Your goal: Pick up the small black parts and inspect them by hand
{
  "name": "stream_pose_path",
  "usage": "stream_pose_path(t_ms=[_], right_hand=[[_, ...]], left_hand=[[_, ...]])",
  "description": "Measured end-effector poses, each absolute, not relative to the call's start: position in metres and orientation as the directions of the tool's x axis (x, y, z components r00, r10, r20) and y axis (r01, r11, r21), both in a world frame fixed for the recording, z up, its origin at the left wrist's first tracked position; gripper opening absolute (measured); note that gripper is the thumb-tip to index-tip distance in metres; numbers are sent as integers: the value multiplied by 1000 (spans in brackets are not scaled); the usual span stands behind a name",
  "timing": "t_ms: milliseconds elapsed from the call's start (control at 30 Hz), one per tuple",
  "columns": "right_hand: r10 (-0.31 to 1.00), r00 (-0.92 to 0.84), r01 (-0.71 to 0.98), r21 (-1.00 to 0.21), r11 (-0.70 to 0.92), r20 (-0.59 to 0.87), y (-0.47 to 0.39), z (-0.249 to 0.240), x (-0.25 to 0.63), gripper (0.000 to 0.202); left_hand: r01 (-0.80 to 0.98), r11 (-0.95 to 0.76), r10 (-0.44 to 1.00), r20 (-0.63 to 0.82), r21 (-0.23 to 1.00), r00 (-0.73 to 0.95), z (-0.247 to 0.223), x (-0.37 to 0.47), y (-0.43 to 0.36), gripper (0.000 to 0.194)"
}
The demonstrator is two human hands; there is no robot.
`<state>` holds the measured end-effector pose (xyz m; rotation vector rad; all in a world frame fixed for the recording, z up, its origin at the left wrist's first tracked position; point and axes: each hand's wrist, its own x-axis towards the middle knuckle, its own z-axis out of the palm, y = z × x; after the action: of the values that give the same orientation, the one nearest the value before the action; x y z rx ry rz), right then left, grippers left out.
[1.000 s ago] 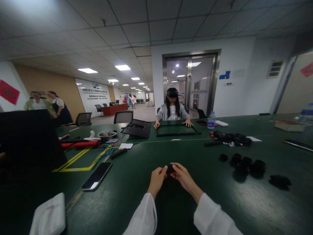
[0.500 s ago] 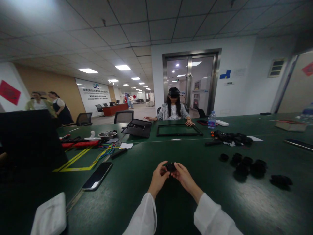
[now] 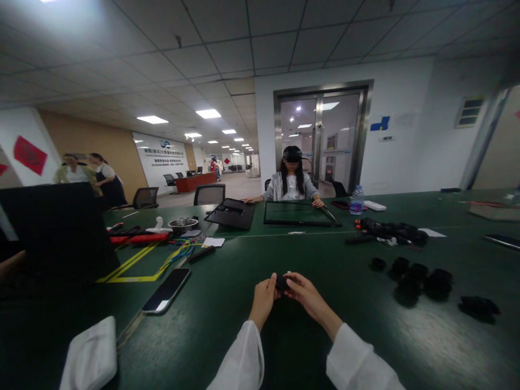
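Observation:
A small black part (image 3: 281,283) is held between my two hands above the green table (image 3: 227,303); its exact kind is too dark to make out. My left hand (image 3: 265,298) grips its left side, thumb on top. From the right, my right hand (image 3: 304,292) pinches it with thumb and fingers, and a tiny pale bit shows at its upper edge. Several similar black parts (image 3: 418,279) lie in a group to the right, with one more black piece (image 3: 479,306) apart from them.
A phone (image 3: 167,291) and a white case (image 3: 91,355) lie at left, near a black screen (image 3: 57,233). Across the table a person (image 3: 291,179) touches a black frame (image 3: 303,223) beside a black panel (image 3: 231,214). A bottle (image 3: 356,200) stands behind dark cables (image 3: 392,232).
Both hands still hold the black part, which has been turned; my left thumb now lies upright along it. The person opposite has lifted one edge of the frame. The view has shifted slightly.

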<state>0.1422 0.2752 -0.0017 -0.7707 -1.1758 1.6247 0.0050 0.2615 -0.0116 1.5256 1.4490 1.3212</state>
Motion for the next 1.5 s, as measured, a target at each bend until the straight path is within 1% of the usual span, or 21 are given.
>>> stream_pose_path(t_ms=[67, 167, 200, 267, 300, 433, 533, 600, 700, 767, 833, 900, 1000, 1033, 1067, 1133, 1200, 1233, 1400, 1500], right_hand=[[946, -324, -355, -930, -96, 26, 275, -2, 142, 30], [964, -265, -418, -901, -116, -1, 278, -4, 141, 29], [968, -252, -431, -895, -116, -4, 280, -6, 140, 29], [970, -242, -444, -889, -113, -2, 282, -8, 141, 28], [970, -245, -443, -889, -112, 0, 283, -9, 141, 28], [967, -253, -437, -894, -101, 15, 283, -9, 143, 29], [965, -264, -423, -899, -111, 6, 280, -4, 143, 29], [955, -297, -391, -911, -127, -5, 276, 0, 143, 28], [945, -327, -346, -931, -116, 3, 272, 5, 143, 29], [941, -339, -330, -938, -103, 16, 271, 6, 143, 30], [938, -346, -329, -938, -105, 16, 272, 4, 143, 29], [948, -317, -359, -926, -120, -1, 274, 2, 142, 28], [967, -254, -434, -889, -148, -37, 279, -3, 142, 26], [969, -241, -455, -877, -153, -44, 280, -5, 142, 25], [970, -238, -471, -868, -157, -47, 281, -6, 142, 25], [969, -242, -489, -858, -157, -40, 282, -7, 142, 24], [965, -259, -486, -860, -153, -26, 283, -7, 143, 24], [963, -268, -481, -864, -151, -20, 282, -7, 143, 24], [956, -293, -441, -887, -133, 3, 279, -4, 145, 25], [951, -310, -417, -901, -122, 15, 278, -4, 146, 26]], left_hand=[[248, -204, 968, 233, 947, -95, -11, 7, 260, 47], [146, -270, 959, 280, 952, -48, -9, 8, 258, 27], [123, -287, 956, 293, 950, -31, -9, 9, 257, 31], [90, -305, 952, 306, 948, 5, -9, 8, 258, 44], [83, -307, 952, 307, 948, 23, -10, 8, 258, 45], [97, -285, 958, 282, 954, 49, -13, 5, 263, 36], [104, -258, 966, 258, 960, 13, -12, 5, 263, 29], [131, -230, 971, 237, 964, -39, -11, 5, 262, 35], [229, -192, 969, 221, 954, -113, -9, 5, 261, 47], [278, -192, 964, 235, 941, -128, -9, 5, 261, 52], [271, -215, 962, 252, 938, -108, -9, 4, 261, 54], [221, -243, 963, 262, 945, -62, -10, 5, 261, 49], [94, -288, 956, 291, 953, -20, -13, 6, 262, 30], [50, -299, 954, 300, 953, -11, -13, 6, 262, 26], [14, -306, 952, 306, 952, -4, -14, 7, 262, 26], [-19, -302, 953, 302, 953, 13, -13, 6, 263, 36], [-7, -280, 959, 280, 960, 36, -12, 5, 262, 42], [4, -266, 963, 265, 964, 43, -11, 4, 262, 43], [50, -231, 973, 230, 972, 25, -8, 3, 259, 33], [110, -222, 975, 223, 969, 2, -7, 3, 258, 34]])
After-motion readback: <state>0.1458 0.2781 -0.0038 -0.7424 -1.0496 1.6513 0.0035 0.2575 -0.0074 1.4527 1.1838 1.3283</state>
